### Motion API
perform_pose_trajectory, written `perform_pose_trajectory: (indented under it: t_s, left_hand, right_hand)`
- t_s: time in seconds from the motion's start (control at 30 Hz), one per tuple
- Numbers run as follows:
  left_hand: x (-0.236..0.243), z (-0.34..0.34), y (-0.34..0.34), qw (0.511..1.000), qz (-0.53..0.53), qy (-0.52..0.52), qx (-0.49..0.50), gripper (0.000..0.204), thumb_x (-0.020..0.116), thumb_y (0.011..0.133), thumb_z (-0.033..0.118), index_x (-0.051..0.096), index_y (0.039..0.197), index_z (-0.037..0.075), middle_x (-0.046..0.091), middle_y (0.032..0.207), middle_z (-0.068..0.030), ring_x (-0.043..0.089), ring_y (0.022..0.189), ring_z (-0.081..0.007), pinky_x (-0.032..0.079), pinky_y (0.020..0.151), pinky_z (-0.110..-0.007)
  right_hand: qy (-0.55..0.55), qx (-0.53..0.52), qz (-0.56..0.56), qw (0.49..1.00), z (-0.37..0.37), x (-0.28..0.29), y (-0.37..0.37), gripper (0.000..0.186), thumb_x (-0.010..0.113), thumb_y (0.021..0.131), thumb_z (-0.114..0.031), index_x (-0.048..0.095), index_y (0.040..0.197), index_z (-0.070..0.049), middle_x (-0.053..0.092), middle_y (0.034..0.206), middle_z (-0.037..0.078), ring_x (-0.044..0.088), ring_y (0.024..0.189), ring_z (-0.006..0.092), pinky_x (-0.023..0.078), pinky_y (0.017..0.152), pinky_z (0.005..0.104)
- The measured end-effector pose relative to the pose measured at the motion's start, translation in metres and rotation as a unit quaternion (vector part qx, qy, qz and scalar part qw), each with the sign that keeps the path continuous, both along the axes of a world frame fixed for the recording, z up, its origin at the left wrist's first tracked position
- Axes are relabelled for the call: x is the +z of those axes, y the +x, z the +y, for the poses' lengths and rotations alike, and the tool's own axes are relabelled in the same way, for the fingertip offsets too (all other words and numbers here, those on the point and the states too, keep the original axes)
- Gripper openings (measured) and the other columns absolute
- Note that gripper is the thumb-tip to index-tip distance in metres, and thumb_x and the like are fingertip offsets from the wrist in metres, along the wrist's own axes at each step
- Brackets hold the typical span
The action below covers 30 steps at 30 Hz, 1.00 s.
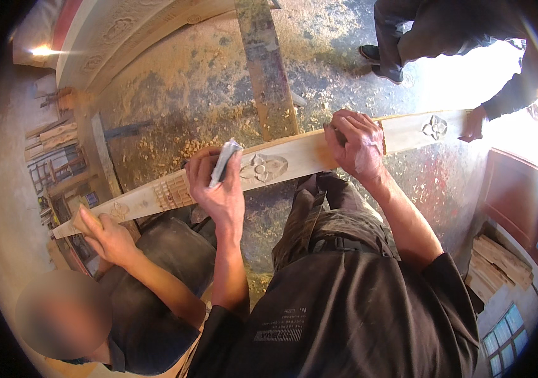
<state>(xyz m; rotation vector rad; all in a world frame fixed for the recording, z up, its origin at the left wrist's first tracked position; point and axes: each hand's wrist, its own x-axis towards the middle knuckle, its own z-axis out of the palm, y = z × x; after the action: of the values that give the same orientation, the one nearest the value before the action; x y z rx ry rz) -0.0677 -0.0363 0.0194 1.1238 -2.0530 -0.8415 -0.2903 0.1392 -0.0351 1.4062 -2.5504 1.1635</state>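
A long pale wooden beam (303,146) with carved flowers and ribbed bands runs diagonally across my front. My left hand (218,183) is closed round a small flat grey pad with whitish edges (226,160), at the beam just left of a carved flower (261,166). My right hand (357,142), dusted white across the back, has its fingers curled at the beam's upper edge beside a ribbed band; what lies under them is partly hidden. Left of me a co-worker's hand (108,239) holds a tan block (85,220) on the beam. Another person's hand (474,125) grips the right end.
A seated co-worker (162,271) is close at my left; another person (439,31) stands beyond the beam. A shaving-strewn floor (162,88) holds a long plank (256,50). A large carved curved piece (118,34) stands upper left. Wood pieces (496,264) lie at lower right.
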Motion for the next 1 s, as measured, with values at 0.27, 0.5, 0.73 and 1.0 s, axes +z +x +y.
perform_pose_trajectory:
  t_s: [0.27,0.5,0.73,1.0]
  left_hand:
    - [0.006,0.016,0.023,0.995,-0.073,0.044,-0.042,0.016,0.089,0.097,0.009,0.081,0.104,-0.002,0.076,0.094,-0.0106,0.068,0.088,-0.0301,0.053,0.085,-0.044]
    - [0.005,0.02,0.029,0.98,-0.166,-0.094,-0.059,0.014,0.091,0.094,0.016,0.081,0.095,0.007,0.078,0.094,-0.006,0.069,0.096,-0.0305,0.048,0.095,-0.045]
    - [0.002,0.024,0.023,0.976,-0.182,-0.112,-0.047,0.016,0.093,0.089,0.016,0.08,0.092,0.009,0.075,0.092,-0.0044,0.067,0.097,-0.0309,0.047,0.097,-0.047]
    - [0.001,0.022,0.021,0.973,-0.186,-0.117,-0.07,0.024,0.092,0.093,0.017,0.073,0.088,0.004,0.069,0.088,-0.0071,0.061,0.093,-0.0329,0.044,0.098,-0.048]
  right_hand:
    - [0.016,-0.007,-0.003,1.0,0.0,0.003,0.001,0.014,0.083,0.094,-0.016,0.077,0.088,-0.004,0.082,0.102,0.011,0.079,0.096,0.0335,0.061,0.087,0.0461]
    - [0.017,-0.011,-0.004,1.0,0.0,0.005,0.002,0.015,0.083,0.094,-0.016,0.076,0.087,-0.004,0.082,0.102,0.011,0.08,0.096,0.0329,0.062,0.087,0.0459]
    - [0.005,-0.011,0.002,1.0,0.0,0.001,0.003,0.015,0.083,0.095,-0.015,0.076,0.087,-0.004,0.082,0.101,0.011,0.079,0.095,0.0329,0.062,0.086,0.046]
    - [0.004,-0.008,0.009,1.0,0.0,0.002,0.001,0.014,0.082,0.095,-0.015,0.076,0.088,-0.004,0.081,0.101,0.011,0.079,0.094,0.0336,0.061,0.085,0.0467]
